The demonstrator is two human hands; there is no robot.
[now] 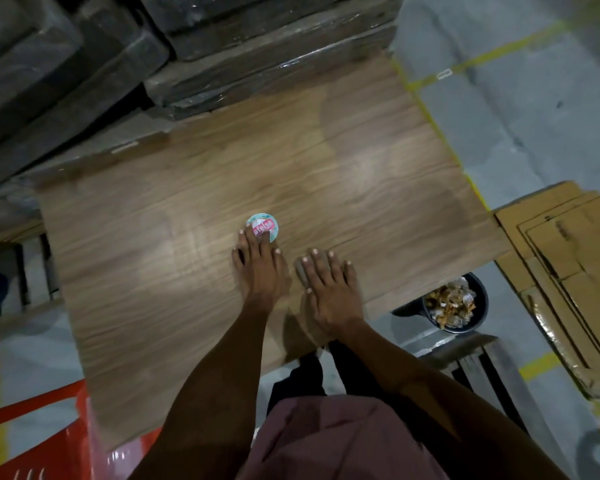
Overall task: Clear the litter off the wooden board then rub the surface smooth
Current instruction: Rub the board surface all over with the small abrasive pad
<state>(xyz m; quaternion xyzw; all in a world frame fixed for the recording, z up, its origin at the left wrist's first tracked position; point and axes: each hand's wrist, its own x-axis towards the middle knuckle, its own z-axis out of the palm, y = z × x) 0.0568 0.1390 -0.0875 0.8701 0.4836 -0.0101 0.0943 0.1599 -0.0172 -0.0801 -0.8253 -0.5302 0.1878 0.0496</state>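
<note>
A large wooden board (187,209) with brown grain lies flat in front of me. One piece of litter, a small round lid (266,224) in teal and white with a pink label, rests near the board's middle. My left hand (260,268) lies flat on the board, fingers spread, with the fingertips on the lid's near edge. My right hand (328,289) rests palm down on the board just to the right, fingers apart, holding nothing.
A black bin (478,299) filled with crumpled wrappers stands on the floor below the board's right corner. Flattened cardboard (565,271) lies at the right. Wrapped dark stacks (257,53) sit behind the board. A red plastic chair (49,441) is at lower left.
</note>
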